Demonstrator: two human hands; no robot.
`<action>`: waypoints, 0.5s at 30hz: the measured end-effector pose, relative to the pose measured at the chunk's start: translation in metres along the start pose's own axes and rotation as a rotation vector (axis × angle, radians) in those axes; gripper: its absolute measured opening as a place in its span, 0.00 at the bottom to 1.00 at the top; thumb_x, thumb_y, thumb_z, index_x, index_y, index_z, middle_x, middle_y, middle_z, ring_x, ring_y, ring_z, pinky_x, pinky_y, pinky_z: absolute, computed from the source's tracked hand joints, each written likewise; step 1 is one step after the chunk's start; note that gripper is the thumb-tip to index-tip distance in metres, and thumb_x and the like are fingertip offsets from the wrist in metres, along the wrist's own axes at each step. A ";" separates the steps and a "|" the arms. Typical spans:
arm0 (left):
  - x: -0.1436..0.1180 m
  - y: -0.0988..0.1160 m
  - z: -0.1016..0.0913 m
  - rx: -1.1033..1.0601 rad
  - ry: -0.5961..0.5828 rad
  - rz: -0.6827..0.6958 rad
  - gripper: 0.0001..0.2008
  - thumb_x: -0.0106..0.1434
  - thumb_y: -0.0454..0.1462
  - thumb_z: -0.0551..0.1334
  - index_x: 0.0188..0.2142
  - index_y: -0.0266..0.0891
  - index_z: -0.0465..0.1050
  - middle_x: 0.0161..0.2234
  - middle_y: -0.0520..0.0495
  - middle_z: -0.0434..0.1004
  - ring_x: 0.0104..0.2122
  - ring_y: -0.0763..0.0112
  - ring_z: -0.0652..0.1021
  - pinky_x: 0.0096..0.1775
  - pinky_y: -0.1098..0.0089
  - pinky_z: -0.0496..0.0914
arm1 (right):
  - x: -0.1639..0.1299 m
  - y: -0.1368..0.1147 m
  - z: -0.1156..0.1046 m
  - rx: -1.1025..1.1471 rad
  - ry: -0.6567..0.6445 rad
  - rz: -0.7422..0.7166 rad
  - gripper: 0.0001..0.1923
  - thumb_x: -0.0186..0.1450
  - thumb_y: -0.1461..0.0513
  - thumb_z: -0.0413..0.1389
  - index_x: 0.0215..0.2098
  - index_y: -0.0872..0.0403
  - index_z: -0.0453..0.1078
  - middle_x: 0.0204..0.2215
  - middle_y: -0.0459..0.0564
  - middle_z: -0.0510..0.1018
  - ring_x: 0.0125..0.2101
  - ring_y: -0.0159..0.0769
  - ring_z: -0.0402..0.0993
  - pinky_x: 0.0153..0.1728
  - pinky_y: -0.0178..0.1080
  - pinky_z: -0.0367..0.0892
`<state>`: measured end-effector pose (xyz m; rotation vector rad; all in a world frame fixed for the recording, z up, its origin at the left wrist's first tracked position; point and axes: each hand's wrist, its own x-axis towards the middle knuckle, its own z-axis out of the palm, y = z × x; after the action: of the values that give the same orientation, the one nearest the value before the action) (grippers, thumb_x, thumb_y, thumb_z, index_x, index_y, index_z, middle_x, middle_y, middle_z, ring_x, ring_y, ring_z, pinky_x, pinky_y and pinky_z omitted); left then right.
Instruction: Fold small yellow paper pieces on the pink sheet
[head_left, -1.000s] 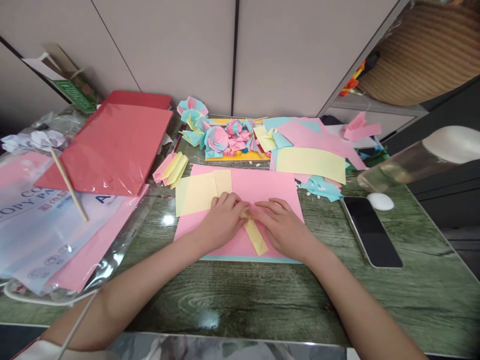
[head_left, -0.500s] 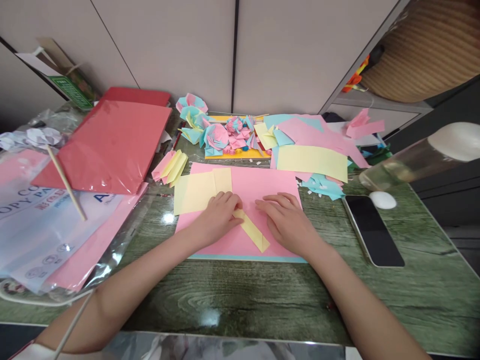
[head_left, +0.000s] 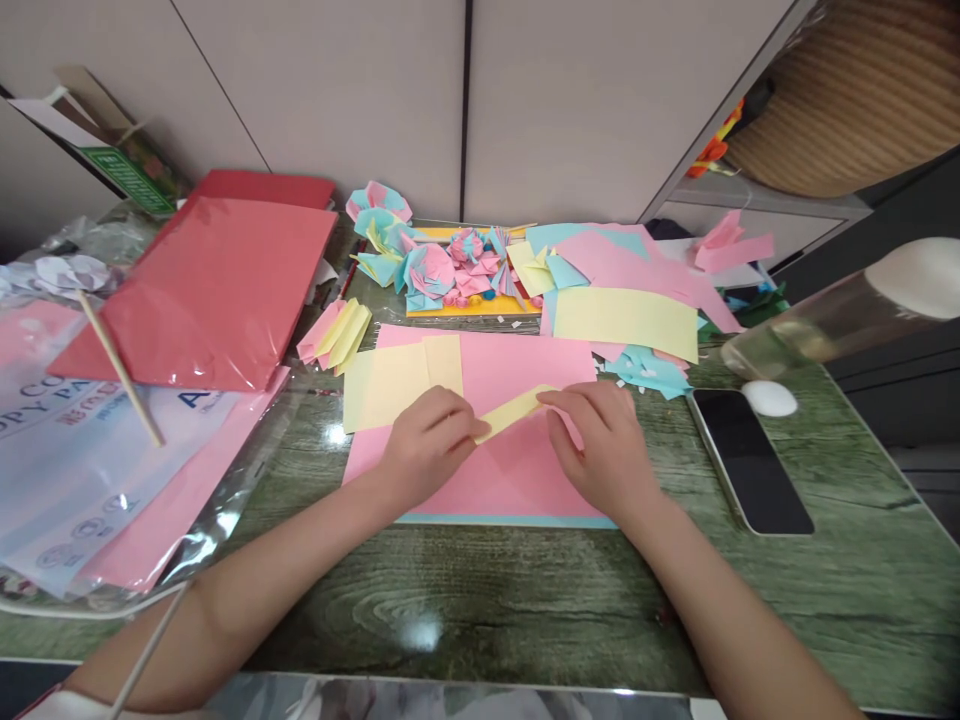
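Note:
A narrow folded yellow paper strip [head_left: 514, 412] slants up to the right between my hands, over a pink paper sheet [head_left: 487, 490]. My left hand [head_left: 431, 440] pinches the strip's lower left end between thumb and fingers. At the strip's upper right end are the fingertips of my right hand [head_left: 600, 435], curled onto it, with the thumb lower and apart; the exact grip there is partly hidden. Yellow paper pieces [head_left: 390, 388] lie on the pink sheet's left side, beyond my left hand.
Folded paper flowers [head_left: 431, 272] and loose coloured paper [head_left: 626, 318] lie at the back. Red folders [head_left: 210, 290] and a plastic-wrapped paper pack [head_left: 97, 480] cover the left. On the right are a phone [head_left: 750, 460], a white lid [head_left: 770, 398] and a clear bottle [head_left: 810, 325].
The yellow strip has turned from slanting down-right to slanting up-right. My right hand, earlier apart from the strip, has come to its right end. My left hand has shifted slightly lower.

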<state>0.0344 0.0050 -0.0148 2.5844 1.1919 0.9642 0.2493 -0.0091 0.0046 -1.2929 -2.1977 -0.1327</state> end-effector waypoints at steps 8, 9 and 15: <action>-0.003 -0.003 0.005 0.182 -0.197 0.246 0.07 0.63 0.31 0.54 0.31 0.37 0.70 0.30 0.48 0.72 0.32 0.69 0.69 0.33 0.68 0.65 | 0.002 0.005 -0.001 -0.064 -0.161 0.000 0.07 0.62 0.67 0.49 0.37 0.53 0.67 0.26 0.45 0.70 0.30 0.34 0.66 0.33 0.39 0.54; -0.003 -0.001 0.003 0.206 -0.230 0.263 0.07 0.63 0.32 0.54 0.34 0.36 0.70 0.31 0.47 0.72 0.33 0.67 0.70 0.33 0.67 0.65 | 0.002 0.006 0.001 -0.073 -0.196 0.013 0.07 0.63 0.67 0.49 0.37 0.53 0.67 0.27 0.45 0.71 0.31 0.34 0.66 0.34 0.39 0.54; -0.009 0.014 -0.007 0.337 -0.349 0.376 0.13 0.61 0.27 0.52 0.45 0.25 0.67 0.38 0.38 0.72 0.34 0.62 0.70 0.31 0.63 0.64 | 0.000 0.010 0.009 -0.076 -0.378 0.063 0.07 0.63 0.67 0.48 0.36 0.54 0.68 0.29 0.46 0.72 0.34 0.36 0.67 0.36 0.40 0.54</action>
<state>0.0350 -0.0120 -0.0087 3.1464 0.8540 0.3452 0.2542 -0.0006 -0.0049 -1.5297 -2.4807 0.0595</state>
